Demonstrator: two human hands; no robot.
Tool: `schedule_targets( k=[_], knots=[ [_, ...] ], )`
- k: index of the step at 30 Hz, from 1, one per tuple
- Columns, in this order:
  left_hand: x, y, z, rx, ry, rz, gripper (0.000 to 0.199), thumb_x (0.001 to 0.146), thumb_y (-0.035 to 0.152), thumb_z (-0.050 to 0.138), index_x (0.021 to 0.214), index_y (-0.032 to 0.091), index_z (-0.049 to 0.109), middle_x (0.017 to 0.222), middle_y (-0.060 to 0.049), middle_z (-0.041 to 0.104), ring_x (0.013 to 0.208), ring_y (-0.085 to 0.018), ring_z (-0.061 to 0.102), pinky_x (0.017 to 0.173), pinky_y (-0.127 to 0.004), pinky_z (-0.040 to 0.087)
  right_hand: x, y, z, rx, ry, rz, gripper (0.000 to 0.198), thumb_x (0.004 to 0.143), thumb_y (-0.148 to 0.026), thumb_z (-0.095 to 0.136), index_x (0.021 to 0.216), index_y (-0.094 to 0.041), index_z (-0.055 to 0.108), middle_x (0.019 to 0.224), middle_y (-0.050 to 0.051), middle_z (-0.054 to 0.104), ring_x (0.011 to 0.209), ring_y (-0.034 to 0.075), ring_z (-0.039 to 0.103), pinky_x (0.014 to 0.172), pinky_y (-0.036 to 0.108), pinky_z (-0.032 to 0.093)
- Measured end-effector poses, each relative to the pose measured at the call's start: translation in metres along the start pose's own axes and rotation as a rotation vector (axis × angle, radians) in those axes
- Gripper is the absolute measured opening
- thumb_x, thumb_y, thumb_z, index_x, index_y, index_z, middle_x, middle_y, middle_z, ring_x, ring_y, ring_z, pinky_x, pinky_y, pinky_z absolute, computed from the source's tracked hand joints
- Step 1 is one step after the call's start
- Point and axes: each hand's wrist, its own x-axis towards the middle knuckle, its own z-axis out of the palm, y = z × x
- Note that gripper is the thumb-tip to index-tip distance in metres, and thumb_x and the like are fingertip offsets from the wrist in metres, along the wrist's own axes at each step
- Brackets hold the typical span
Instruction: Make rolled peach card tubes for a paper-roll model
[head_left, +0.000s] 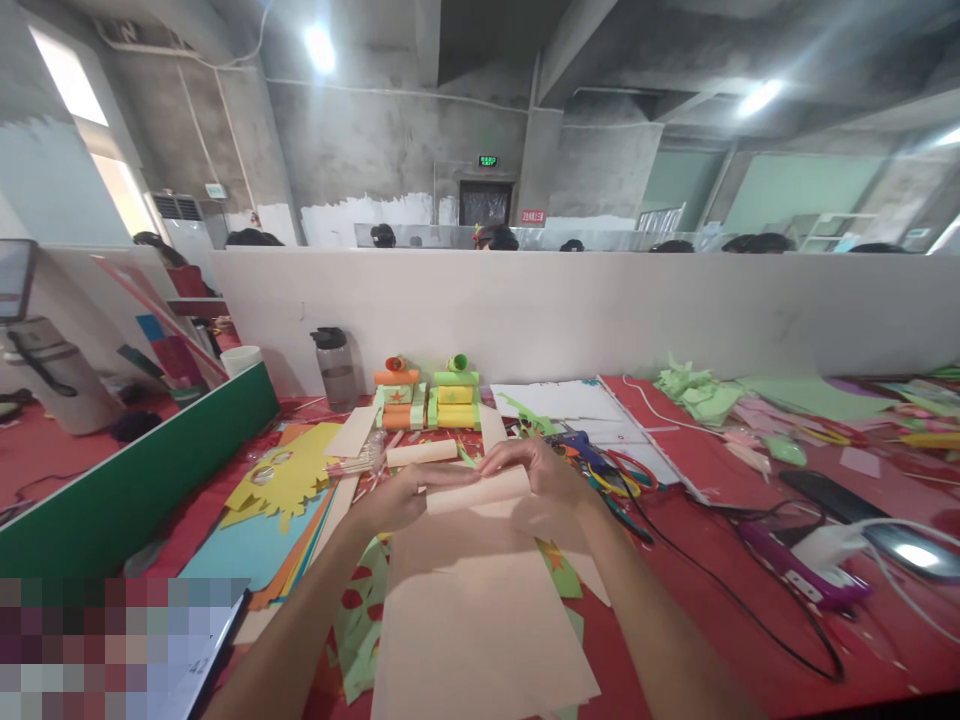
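Both hands grip a pale peach paper roll (480,492) lying crosswise in front of me. My left hand (405,497) closes on its left end, fingers along the top. At the right end, my right hand (541,472) has its fingers curled over the roll. Beneath and nearer to me lie flat peach paper sheets (480,610); whether the roll is part of one of them I cannot tell. Just beyond the hands rests another peach paper tube (421,453). Farther back stand an orange paper-roll model (397,395) and a green and yellow paper-roll model (454,395).
Coloured paper (251,545) and yellow cut-outs (289,470) lie left, near a green divider (142,480). A water bottle (334,370) stands by the white partition (562,310). Scissors (626,475), a glue gun (581,447), cables and a purple power strip (802,565) occupy the right.
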Motion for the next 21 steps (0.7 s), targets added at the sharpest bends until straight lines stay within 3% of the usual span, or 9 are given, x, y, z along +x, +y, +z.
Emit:
schedule_targets(
  k=[3,7,12,16,21],
  knots=[
    [0.0,0.003,0.0,0.017,-0.011,0.005,0.077,0.054,-0.003,0.036,0.116,0.024,0.072,0.122,-0.003,0.07,0.124,-0.02,0.058,0.107,-0.035,0.044,0.0,0.002,-0.001,-0.007,-0.016,-0.021,0.024,0.076,-0.019,0.06,0.089,-0.022,0.08,0.101,0.008,0.075,0.097,0.025,0.068,0.088,0.039,0.052],
    [0.0,0.011,-0.001,0.007,0.119,-0.036,0.06,0.063,0.001,0.042,0.107,0.023,0.077,0.124,-0.006,0.069,0.121,-0.024,0.061,0.102,-0.036,0.049,-0.004,0.009,-0.008,0.033,0.058,-0.02,0.019,0.074,-0.017,0.063,0.082,-0.022,0.079,0.099,0.008,0.075,0.096,0.025,0.068,0.085,0.038,0.052],
    [0.0,0.014,-0.005,-0.05,0.249,-0.08,0.037,0.069,0.011,0.055,0.094,0.021,0.08,0.108,-0.007,0.075,0.107,-0.027,0.069,0.097,-0.041,0.052,-0.009,0.008,-0.013,0.046,0.189,0.018,0.01,0.069,-0.015,0.069,0.07,-0.022,0.076,0.09,0.005,0.074,0.087,0.021,0.068,0.078,0.035,0.053],
    [0.0,0.007,-0.006,-0.036,0.332,-0.107,0.034,0.076,0.016,0.057,0.1,0.023,0.079,0.107,-0.006,0.075,0.103,-0.026,0.07,0.095,-0.039,0.053,-0.009,0.004,-0.013,0.065,0.332,0.05,0.004,0.068,-0.019,0.076,0.07,-0.023,0.075,0.087,0.005,0.074,0.082,0.02,0.067,0.076,0.035,0.053],
    [0.002,-0.005,-0.003,-0.002,0.418,-0.163,0.028,0.08,0.024,0.062,0.102,0.02,0.078,0.105,-0.007,0.076,0.101,-0.026,0.071,0.093,-0.035,0.054,-0.008,0.005,-0.017,0.056,0.436,0.027,0.011,0.065,-0.026,0.081,0.071,-0.022,0.073,0.078,0.004,0.073,0.077,0.02,0.067,0.07,0.031,0.053]
  ],
)
